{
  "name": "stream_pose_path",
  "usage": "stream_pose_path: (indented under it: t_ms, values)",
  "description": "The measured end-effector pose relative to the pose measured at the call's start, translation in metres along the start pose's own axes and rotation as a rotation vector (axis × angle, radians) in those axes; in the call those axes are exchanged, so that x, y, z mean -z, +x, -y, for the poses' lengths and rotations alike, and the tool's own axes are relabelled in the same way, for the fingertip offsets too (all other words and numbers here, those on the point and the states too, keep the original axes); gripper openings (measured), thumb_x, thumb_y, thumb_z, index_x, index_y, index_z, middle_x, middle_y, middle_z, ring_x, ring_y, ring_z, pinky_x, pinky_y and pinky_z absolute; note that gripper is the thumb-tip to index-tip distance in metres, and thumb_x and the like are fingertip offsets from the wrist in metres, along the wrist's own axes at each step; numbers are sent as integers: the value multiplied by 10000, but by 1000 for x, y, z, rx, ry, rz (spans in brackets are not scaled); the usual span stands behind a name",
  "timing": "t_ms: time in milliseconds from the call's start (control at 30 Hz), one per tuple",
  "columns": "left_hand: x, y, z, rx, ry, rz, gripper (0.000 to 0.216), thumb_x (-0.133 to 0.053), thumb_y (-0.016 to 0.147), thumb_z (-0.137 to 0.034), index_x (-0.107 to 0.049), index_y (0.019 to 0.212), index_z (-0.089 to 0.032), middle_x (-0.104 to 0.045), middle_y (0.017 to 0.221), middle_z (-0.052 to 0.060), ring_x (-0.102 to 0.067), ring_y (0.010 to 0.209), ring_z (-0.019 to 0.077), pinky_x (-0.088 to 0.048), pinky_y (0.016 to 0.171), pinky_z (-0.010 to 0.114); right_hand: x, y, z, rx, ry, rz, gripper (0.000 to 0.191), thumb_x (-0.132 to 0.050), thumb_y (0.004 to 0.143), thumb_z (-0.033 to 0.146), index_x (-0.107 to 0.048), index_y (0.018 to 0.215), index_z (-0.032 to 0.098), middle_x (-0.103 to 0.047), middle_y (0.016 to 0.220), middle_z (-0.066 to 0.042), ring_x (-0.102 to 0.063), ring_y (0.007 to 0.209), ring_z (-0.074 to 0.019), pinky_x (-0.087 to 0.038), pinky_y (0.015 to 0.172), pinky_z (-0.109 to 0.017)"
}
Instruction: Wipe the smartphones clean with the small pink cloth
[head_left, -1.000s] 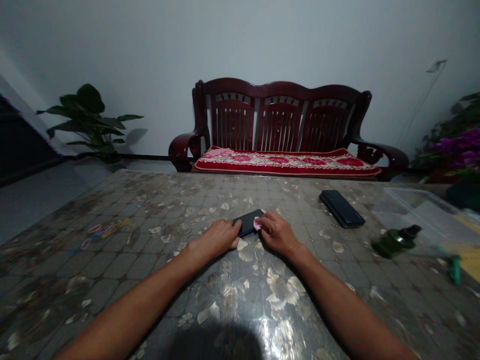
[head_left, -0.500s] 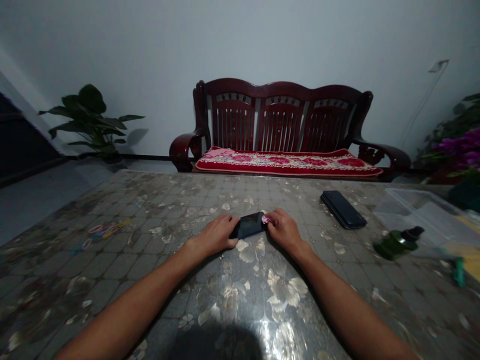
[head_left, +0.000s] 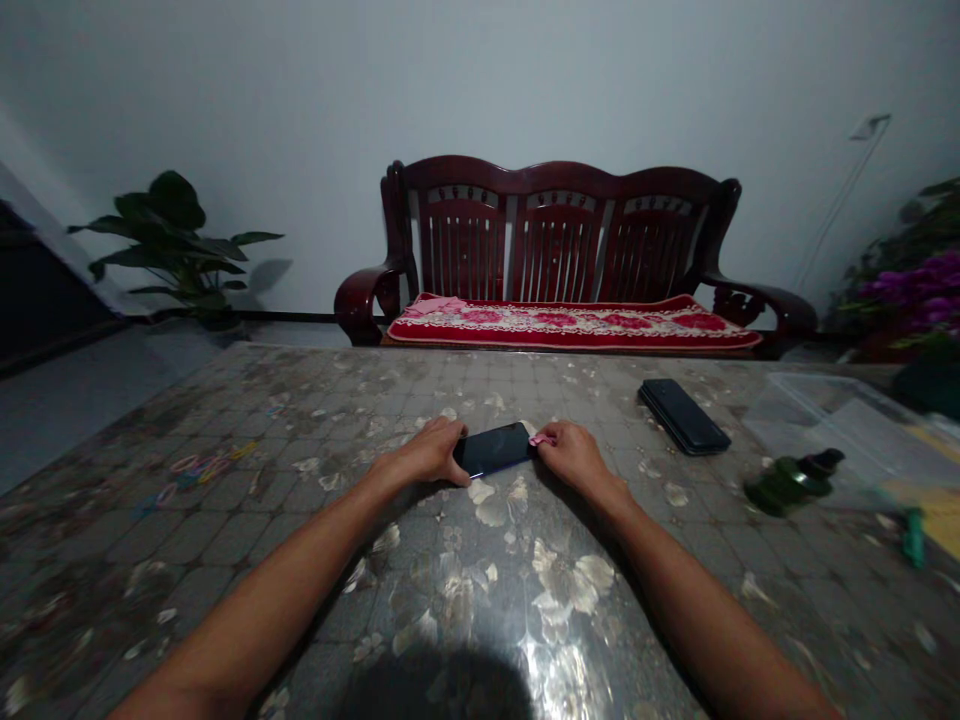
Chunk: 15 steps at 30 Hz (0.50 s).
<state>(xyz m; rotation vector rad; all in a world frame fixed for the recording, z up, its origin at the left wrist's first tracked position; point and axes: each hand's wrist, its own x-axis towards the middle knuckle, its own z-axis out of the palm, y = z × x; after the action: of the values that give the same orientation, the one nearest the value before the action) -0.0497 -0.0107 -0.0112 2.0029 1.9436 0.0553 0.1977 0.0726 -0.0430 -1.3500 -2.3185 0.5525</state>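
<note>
A dark phone (head_left: pixel 493 448) lies flat on the patterned table (head_left: pixel 480 590), screen up. My left hand (head_left: pixel 424 455) rests on the table at the phone's left end, its fingers curled against that edge. My right hand (head_left: pixel 571 453) sits at the phone's right end, fingers closed in a pinch on a small pink cloth (head_left: pixel 541 438) that touches that end. Both forearms reach in from the bottom of the view.
A stack of dark phones (head_left: pixel 683 417) lies at the back right. A green bottle (head_left: pixel 791 484) lies on its side near a clear plastic box (head_left: pixel 847 425). Coloured rubber bands (head_left: pixel 195 467) are scattered at the left. A wooden bench (head_left: pixel 562 260) stands behind the table.
My right hand with the pink cloth has slid right, from over the phone's screen to its right end. More of the screen now shows. My left hand stayed at the left end.
</note>
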Motion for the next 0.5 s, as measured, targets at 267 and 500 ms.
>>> stream_pose_path:
  t_ms: [267, 500]
  values:
    - [-6, -13, -11, 57, -32, -188, 683, -913, 536, -375, -604, 1113, -181, -587, 1139, 106, -553, 1089, 344, -445, 900, 379, -8, 8, -19, -90, 406, -167, 294, -568, 830, 365, -792, 907, 190, -768, 878, -71, -683, 824, -241, -474, 702, -291]
    - [-12, -40, -33, 12, -58, -351, 347, -774, 762, -230, -543, 1020, -207, -590, 1113, 80, -570, 1067, 270, -438, 873, 336, -21, 10, -20, -112, 758, -152, 381, -632, 749, 479, -773, 871, 146, -722, 774, -64, -622, 716, -201, -437, 607, -263]
